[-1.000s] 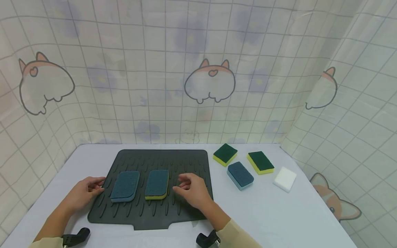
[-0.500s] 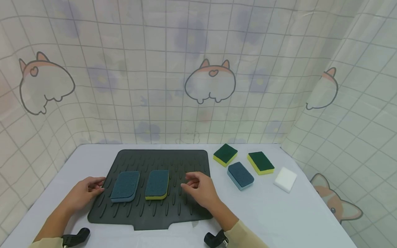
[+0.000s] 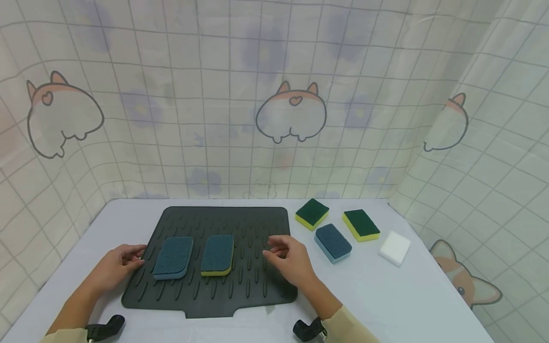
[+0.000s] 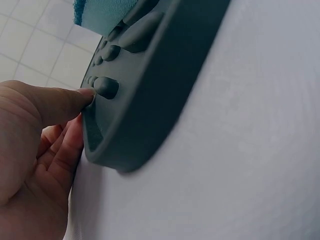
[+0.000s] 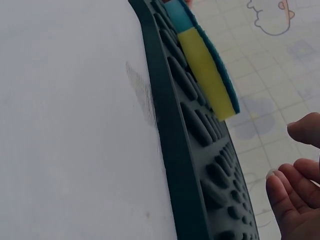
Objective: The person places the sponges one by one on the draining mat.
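Observation:
A dark grey ridged drying mat (image 3: pixel 180 295) lies on the white table. My left hand (image 3: pixel 117 267) pinches its left edge; in the left wrist view the thumb (image 4: pixel 70 102) is on the upper side and the fingers are against the outer side. Two sponges lie side by side on the mat, a blue sponge (image 3: pixel 173 257) on the left and a yellow sponge with a blue-green scouring top (image 3: pixel 217 255) to its right. Above the mat's right part hovers my right hand (image 3: pixel 293 264), its fingers loosely bent, thumb apart from them, holding nothing.
Right of the mat lie two green-and-yellow sponges (image 3: pixel 311 212) (image 3: pixel 361 224), a dark blue sponge with a light blue base (image 3: pixel 332 242) and a white sponge block (image 3: pixel 394 247). A tiled-pattern curtain (image 3: pixel 227 166) stands behind the table.
My right hand has moved rightward over the mat, away from the yellow sponge towards the mat's right edge. The left hand and the sponges have stayed put.

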A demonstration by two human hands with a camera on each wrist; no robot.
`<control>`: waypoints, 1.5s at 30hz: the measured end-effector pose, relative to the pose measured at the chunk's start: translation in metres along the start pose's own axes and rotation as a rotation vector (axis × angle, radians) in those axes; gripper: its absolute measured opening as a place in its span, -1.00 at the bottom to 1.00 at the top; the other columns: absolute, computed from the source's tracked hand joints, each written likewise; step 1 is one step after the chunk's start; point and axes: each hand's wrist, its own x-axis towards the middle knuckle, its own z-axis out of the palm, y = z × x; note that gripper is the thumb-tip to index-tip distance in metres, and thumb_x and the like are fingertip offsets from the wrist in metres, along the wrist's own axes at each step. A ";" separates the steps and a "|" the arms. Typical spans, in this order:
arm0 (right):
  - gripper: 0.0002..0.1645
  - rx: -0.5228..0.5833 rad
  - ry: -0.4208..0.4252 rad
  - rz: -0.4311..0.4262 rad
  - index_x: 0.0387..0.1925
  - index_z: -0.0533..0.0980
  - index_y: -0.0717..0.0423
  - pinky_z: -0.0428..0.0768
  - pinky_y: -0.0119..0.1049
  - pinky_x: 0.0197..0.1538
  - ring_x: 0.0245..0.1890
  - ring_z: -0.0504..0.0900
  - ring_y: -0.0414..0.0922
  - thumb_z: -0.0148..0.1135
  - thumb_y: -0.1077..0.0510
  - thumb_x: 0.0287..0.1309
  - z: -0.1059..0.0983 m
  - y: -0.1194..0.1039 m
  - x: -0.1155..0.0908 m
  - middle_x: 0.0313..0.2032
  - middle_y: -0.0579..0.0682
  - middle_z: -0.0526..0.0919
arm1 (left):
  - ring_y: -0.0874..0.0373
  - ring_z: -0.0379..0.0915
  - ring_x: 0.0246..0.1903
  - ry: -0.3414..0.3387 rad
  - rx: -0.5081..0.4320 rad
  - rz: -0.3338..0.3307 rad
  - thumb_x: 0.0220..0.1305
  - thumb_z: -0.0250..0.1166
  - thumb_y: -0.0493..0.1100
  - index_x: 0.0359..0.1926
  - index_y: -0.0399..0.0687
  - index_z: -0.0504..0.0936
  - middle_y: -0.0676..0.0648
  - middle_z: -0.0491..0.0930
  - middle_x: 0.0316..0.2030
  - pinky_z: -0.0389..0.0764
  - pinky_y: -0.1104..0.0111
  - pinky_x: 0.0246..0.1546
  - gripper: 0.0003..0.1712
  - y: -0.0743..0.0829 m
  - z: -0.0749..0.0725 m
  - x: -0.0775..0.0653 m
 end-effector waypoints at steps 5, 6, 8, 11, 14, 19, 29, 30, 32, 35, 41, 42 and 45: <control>-0.50 -0.001 0.022 0.026 0.03 0.51 -0.15 0.57 -0.46 -0.12 -0.17 0.57 -0.27 0.33 -0.17 0.04 -0.008 0.005 -0.002 -0.04 -0.07 0.63 | 0.03 0.44 -0.18 0.001 0.006 0.005 0.23 0.27 -0.16 0.21 -0.32 0.41 -0.24 0.50 -0.06 0.53 0.22 -0.24 -0.43 0.001 -0.001 0.000; -0.50 -0.004 0.027 0.031 0.03 0.51 -0.16 0.57 -0.46 -0.11 -0.17 0.57 -0.27 0.33 -0.17 0.04 -0.010 0.006 -0.003 -0.04 -0.07 0.63 | 0.02 0.44 -0.18 0.001 0.004 0.005 0.22 0.27 -0.16 0.21 -0.32 0.41 -0.24 0.50 -0.06 0.53 0.21 -0.24 -0.43 0.001 -0.001 0.000; -0.50 -0.006 0.038 0.039 0.02 0.51 -0.17 0.57 -0.44 -0.10 -0.16 0.57 -0.27 0.33 -0.17 0.03 -0.013 0.007 -0.005 -0.04 -0.08 0.63 | 0.02 0.44 -0.18 0.003 0.002 0.006 0.22 0.28 -0.16 0.21 -0.32 0.41 -0.23 0.50 -0.06 0.53 0.20 -0.23 -0.43 0.001 -0.001 -0.001; -0.54 0.001 0.056 0.043 0.00 0.51 -0.20 0.58 -0.42 -0.09 -0.16 0.57 -0.27 0.34 -0.15 0.03 -0.019 0.010 -0.007 -0.04 -0.08 0.62 | 0.03 0.43 -0.18 0.003 -0.001 0.008 0.22 0.28 -0.18 0.20 -0.33 0.41 -0.23 0.50 -0.06 0.53 0.19 -0.22 -0.44 0.002 -0.001 -0.001; -0.56 0.022 0.071 0.052 -0.02 0.52 -0.23 0.58 -0.42 -0.10 -0.15 0.57 -0.26 0.36 -0.12 0.03 -0.026 0.012 -0.009 -0.03 -0.05 0.62 | 0.03 0.43 -0.17 0.004 -0.004 0.010 0.22 0.27 -0.18 0.20 -0.33 0.41 -0.23 0.50 -0.06 0.53 0.20 -0.22 -0.44 0.002 -0.001 -0.002; -0.57 0.030 0.098 0.084 -0.04 0.52 -0.28 0.57 -0.43 -0.11 -0.14 0.57 -0.23 0.37 -0.13 0.01 -0.036 0.019 -0.011 -0.03 -0.06 0.62 | 0.02 0.43 -0.16 0.004 -0.011 0.005 0.22 0.27 -0.18 0.21 -0.32 0.41 -0.23 0.49 -0.05 0.53 0.20 -0.22 -0.44 0.001 0.000 -0.002; -0.52 -0.015 0.153 0.085 0.00 0.54 -0.08 0.56 -0.42 -0.07 -0.15 0.58 -0.24 0.38 -0.08 0.02 -0.058 0.034 -0.015 -0.02 -0.05 0.62 | 0.03 0.43 -0.16 0.002 -0.007 -0.004 0.22 0.28 -0.14 0.22 -0.31 0.41 -0.23 0.49 -0.05 0.53 0.20 -0.22 -0.42 -0.002 0.001 0.000; -0.51 -0.018 0.158 0.087 0.00 0.54 -0.06 0.56 -0.42 -0.07 -0.14 0.58 -0.24 0.38 -0.08 0.01 -0.060 0.035 -0.016 -0.02 -0.05 0.62 | 0.03 0.43 -0.16 0.001 -0.007 -0.004 0.22 0.28 -0.14 0.21 -0.31 0.41 -0.23 0.49 -0.05 0.53 0.19 -0.21 -0.42 -0.002 0.000 0.001; -0.50 -0.028 0.162 0.088 -0.01 0.54 -0.07 0.56 -0.43 -0.07 -0.12 0.59 -0.22 0.38 -0.11 0.00 -0.065 0.038 -0.017 -0.02 -0.05 0.62 | 0.03 0.43 -0.17 0.000 -0.009 -0.004 0.22 0.28 -0.15 0.22 -0.31 0.41 -0.23 0.50 -0.06 0.54 0.20 -0.21 -0.42 -0.003 0.000 0.001; -0.49 -0.039 0.168 0.089 -0.02 0.54 -0.08 0.55 -0.44 -0.06 -0.11 0.60 -0.20 0.38 -0.15 -0.02 -0.071 0.040 -0.019 -0.02 -0.04 0.62 | 0.04 0.43 -0.17 0.000 -0.008 -0.002 0.22 0.28 -0.16 0.22 -0.30 0.41 -0.21 0.50 -0.06 0.53 0.22 -0.22 -0.43 -0.002 0.000 0.001; -0.49 -0.062 0.182 0.088 -0.03 0.54 -0.13 0.56 -0.42 -0.04 -0.10 0.61 -0.20 0.38 -0.18 -0.03 -0.080 0.043 -0.022 -0.02 -0.04 0.63 | 0.05 0.43 -0.19 -0.002 -0.019 0.005 0.22 0.28 -0.15 0.21 -0.31 0.41 -0.22 0.50 -0.07 0.53 0.27 -0.26 -0.42 -0.001 -0.001 0.000; -0.49 -0.063 0.184 0.086 -0.03 0.54 -0.11 0.57 -0.40 -0.04 -0.10 0.61 -0.19 0.38 -0.17 -0.03 -0.082 0.043 -0.022 -0.02 -0.04 0.62 | 0.05 0.44 -0.19 -0.002 -0.020 0.010 0.22 0.28 -0.15 0.21 -0.31 0.42 -0.22 0.50 -0.07 0.53 0.28 -0.27 -0.43 0.000 -0.001 0.000; -0.49 -0.061 0.191 0.075 -0.03 0.54 -0.07 0.58 -0.32 -0.02 -0.09 0.62 -0.12 0.38 -0.16 -0.01 -0.087 0.044 -0.024 -0.02 -0.02 0.63 | 0.07 0.44 -0.18 0.001 -0.020 0.022 0.22 0.28 -0.16 0.20 -0.31 0.43 -0.21 0.51 -0.06 0.52 0.33 -0.28 -0.45 0.000 -0.001 -0.001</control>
